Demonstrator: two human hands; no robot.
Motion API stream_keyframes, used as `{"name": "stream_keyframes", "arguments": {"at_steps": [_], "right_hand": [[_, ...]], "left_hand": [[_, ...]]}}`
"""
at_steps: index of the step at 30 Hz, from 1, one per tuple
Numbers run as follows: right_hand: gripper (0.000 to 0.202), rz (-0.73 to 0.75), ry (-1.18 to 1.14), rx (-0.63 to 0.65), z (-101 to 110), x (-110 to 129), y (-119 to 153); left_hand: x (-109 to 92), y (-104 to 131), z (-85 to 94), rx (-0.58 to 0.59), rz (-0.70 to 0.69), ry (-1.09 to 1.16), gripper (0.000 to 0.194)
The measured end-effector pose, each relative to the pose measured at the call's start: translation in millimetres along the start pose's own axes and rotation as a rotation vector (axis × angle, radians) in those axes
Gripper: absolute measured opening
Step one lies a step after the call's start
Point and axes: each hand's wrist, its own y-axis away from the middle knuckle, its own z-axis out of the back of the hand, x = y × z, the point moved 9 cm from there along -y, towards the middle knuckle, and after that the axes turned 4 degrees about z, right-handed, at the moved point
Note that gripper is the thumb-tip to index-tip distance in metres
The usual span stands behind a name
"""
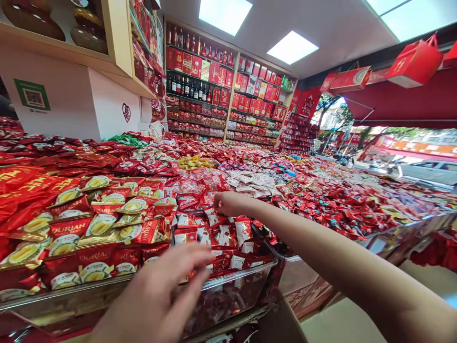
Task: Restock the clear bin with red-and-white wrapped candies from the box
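My right hand (230, 203) reaches out over the bench (410, 228), fingers curled down and pinching at a small red and white sweet packet (213, 217) at the far end of a clear plastic bin (235, 286). That bin sits right in front of me, heaped with more of the same red and white packets. My left hand (160, 295) hovers near me, low over the front edge of the bin; it is blurred, the fingers loosely spread and holding nothing that I can make out.

Just left of the bin lie rows of red and gold durian packets (89, 228), overlapping one another. Beyond my right hand a wide spread of red wrapped sweets (321, 190) covers the bench all the way to the far wall. There, tall shelves (228, 90) carry red boxes and dark bottles. Red gift bags (414, 62) hang overhead on the right, and the street shows past them.
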Motion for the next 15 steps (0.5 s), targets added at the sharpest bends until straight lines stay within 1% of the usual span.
{"name": "stream_keyframes", "arguments": {"at_steps": [1,2,3,5,6,8,11,13,15], "right_hand": [[0.025,0.010,0.008,0.006,0,1,0],[0.026,0.018,0.015,0.011,-1,2,-1],[0.026,0.025,0.022,0.015,-1,3,-1],[0.029,0.034,0.035,0.024,1,4,0],[0.030,0.036,0.040,0.032,2,4,0],[0.032,0.035,0.050,0.059,7,2,2],[0.033,0.016,0.088,0.090,17,-6,6],[0.032,0.006,0.137,0.095,22,-13,8],[0.033,0.015,0.187,0.107,23,-18,8]], "left_hand": [[-13,-26,6.2,-0.005,-0.042,-0.188,0.028],[-21,-51,8.6,-0.005,-0.056,-0.397,0.030],[-23,-74,6.2,0.031,-0.020,-0.579,0.028],[-24,-110,-3.6,0.093,0.023,-0.680,0.022],[-21,-122,-10.8,0.128,0.055,-0.711,0.019],[-11,-137,-26.8,0.204,0.109,-0.741,0.017],[5,-144,-44.2,0.304,0.154,-0.777,0.019],[8,-146,-47.9,0.330,0.148,-0.804,0.020],[8,-148,-48.0,0.337,0.133,-0.830,0.021]]}}
